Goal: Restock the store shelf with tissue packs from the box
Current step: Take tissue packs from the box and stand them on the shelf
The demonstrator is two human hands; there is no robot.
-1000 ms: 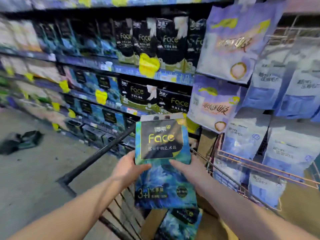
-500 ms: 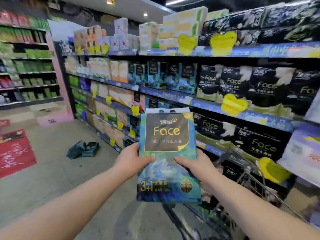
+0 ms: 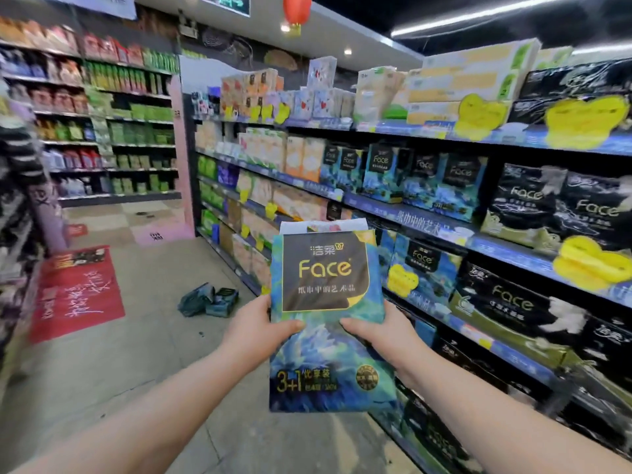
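— As the view swings up off the trolley and onto the aisle, the tissue pack comes up with it, held upright in front of the person, label facing us.

— And the grip?

— The left hand takes the left edge and the right hand the right edge. Each thumb is pressed across the printed front, with the fingers wrapped behind it, out of sight. It's the same two-handed hold as a second ago; only the backdrop is new.

— So the box is gone?

— It's out of view altogether. Hanging bags and a wire basket filled the right side a second ago, and now it's one long shelf running up the aisle. The pack touches nothing but the two hands and sits well clear of the shelving.

— Which means?

— The pick-up looks done, I'd say, and this is the carry. The pack isn't placed yet.

— Where's it headed?

— My guess is the matching blue-green packs on the middle level further along, or the same design one level down, just right of the held pack. The black packs fill the nearer stretch.

— Any hazards?

— There are loose packs on the floor ahead, near the foot of the shelving.
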